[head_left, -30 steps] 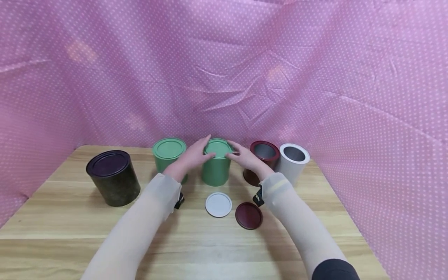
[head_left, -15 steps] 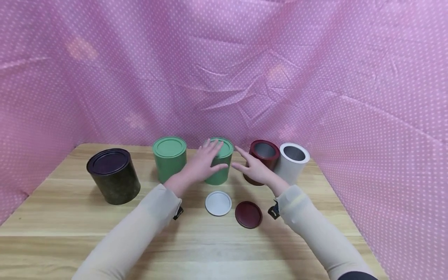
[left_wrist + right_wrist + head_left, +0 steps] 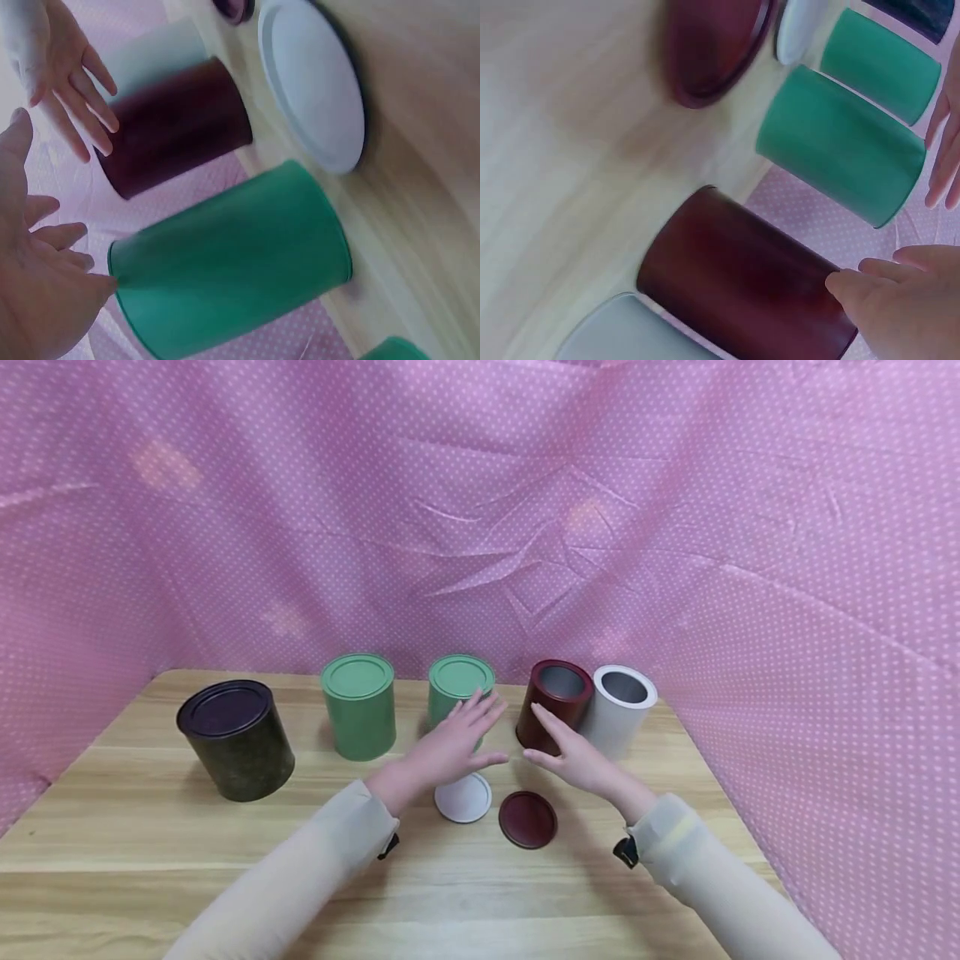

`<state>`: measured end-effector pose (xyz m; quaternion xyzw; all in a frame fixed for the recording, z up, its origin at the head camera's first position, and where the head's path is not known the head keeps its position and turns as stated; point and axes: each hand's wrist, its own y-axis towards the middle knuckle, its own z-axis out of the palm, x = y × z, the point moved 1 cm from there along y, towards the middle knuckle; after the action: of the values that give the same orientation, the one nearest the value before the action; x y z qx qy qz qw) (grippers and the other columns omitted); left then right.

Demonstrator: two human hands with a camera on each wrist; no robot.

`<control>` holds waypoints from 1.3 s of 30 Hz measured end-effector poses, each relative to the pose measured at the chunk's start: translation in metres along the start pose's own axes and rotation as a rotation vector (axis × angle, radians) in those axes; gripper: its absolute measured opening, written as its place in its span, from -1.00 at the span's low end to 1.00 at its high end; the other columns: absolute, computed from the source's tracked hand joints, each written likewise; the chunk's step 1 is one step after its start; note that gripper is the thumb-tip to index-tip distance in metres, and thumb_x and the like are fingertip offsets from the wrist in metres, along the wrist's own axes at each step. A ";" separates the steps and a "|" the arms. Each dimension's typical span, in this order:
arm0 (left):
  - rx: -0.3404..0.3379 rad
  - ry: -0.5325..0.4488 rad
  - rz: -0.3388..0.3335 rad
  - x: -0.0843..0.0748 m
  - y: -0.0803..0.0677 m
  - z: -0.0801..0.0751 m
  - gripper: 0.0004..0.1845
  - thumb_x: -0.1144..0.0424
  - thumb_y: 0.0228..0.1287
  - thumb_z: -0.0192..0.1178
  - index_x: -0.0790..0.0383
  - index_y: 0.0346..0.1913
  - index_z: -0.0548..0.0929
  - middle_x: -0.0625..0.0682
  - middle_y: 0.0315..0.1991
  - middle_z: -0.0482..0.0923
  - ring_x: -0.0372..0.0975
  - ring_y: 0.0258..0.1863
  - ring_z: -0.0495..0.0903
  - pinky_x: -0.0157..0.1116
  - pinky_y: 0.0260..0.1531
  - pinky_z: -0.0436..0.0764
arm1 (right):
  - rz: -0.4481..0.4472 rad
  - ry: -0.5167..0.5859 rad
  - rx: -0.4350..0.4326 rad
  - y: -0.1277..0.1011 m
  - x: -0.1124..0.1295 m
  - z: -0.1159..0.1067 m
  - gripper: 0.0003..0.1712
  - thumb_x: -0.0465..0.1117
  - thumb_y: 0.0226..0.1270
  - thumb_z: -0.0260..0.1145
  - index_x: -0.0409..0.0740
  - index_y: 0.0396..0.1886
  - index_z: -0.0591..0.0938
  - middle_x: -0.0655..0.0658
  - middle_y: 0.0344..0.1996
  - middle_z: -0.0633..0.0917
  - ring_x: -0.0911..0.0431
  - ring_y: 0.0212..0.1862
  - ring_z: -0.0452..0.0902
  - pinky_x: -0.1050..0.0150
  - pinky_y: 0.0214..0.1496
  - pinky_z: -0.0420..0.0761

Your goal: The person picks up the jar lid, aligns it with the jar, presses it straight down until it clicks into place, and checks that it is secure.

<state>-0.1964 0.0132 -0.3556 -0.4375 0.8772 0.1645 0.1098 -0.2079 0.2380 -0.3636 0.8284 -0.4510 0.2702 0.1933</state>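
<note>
Staged recording booth: wooden table (image 3: 150, 868), enclosed on three sides by a pink polka-dot cloth backdrop (image 3: 675, 527); a row of tin canisters (image 3: 358, 706) stands along its far edge.

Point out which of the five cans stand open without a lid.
The dark red can and the white can, side by side at the right end, show bare metal insides; the black can and both green cans are lidded.

I see dark can (image 3: 236, 740) with dark lid, far left of fingers on wooden worktop (image 3: 150, 860). Second green can (image 3: 358, 706), lidded, between dark can and fingers. White open can (image 3: 619, 708) right of fingers, touching its maroon neighbour. Pink dotted cloth (image 3: 480, 510) hangs behind and at both sides of worktop.
</note>
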 end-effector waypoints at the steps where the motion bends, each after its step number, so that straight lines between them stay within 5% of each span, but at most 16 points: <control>1: 0.004 0.004 0.008 -0.001 0.000 0.003 -0.16 -0.14 0.34 0.11 0.21 0.51 0.10 0.15 0.54 -0.05 0.06 0.54 -0.17 0.07 0.49 -0.08 | -0.003 -0.002 -0.003 -0.003 -0.001 0.001 -0.08 -0.01 0.38 0.25 -0.26 0.53 0.02 -0.31 0.51 0.07 -0.24 0.46 0.13 -0.20 0.47 0.12; 7: 0.024 0.001 0.010 -0.005 -0.002 0.024 -0.17 -0.13 0.33 0.13 0.19 0.51 0.11 0.18 0.53 0.00 0.08 0.53 -0.11 0.10 0.47 -0.01 | -0.023 -0.042 -0.025 -0.020 -0.011 0.011 -0.07 -0.10 0.33 0.31 -0.38 0.49 0.05 -0.40 0.49 0.07 -0.35 0.50 -0.16 -0.26 0.48 -0.02; 24: 0.148 0.026 -0.047 -0.012 -0.009 0.056 -0.17 -0.21 0.34 0.07 0.18 0.51 0.13 0.22 0.51 0.06 0.11 0.51 -0.03 0.09 0.47 0.04 | 0.026 -0.082 0.046 -0.052 -0.031 0.035 -0.07 -0.02 0.30 0.34 -0.40 0.46 0.13 -0.47 0.45 0.11 -0.38 0.47 -0.06 -0.32 0.43 0.07; 39: 0.274 0.079 -0.019 -0.013 -0.014 0.073 -0.18 -0.23 0.32 0.06 0.13 0.50 0.16 0.19 0.50 0.09 0.08 0.51 0.01 0.10 0.45 0.09 | 0.006 -0.129 0.115 -0.059 -0.033 0.051 -0.08 0.00 0.30 0.33 -0.45 0.43 0.17 -0.50 0.42 0.16 -0.39 0.46 -0.01 -0.29 0.44 0.10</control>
<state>-0.1743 0.0430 -0.4212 -0.4327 0.8910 0.0250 0.1354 -0.1587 0.2609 -0.4278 0.8524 -0.4489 0.2424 0.1151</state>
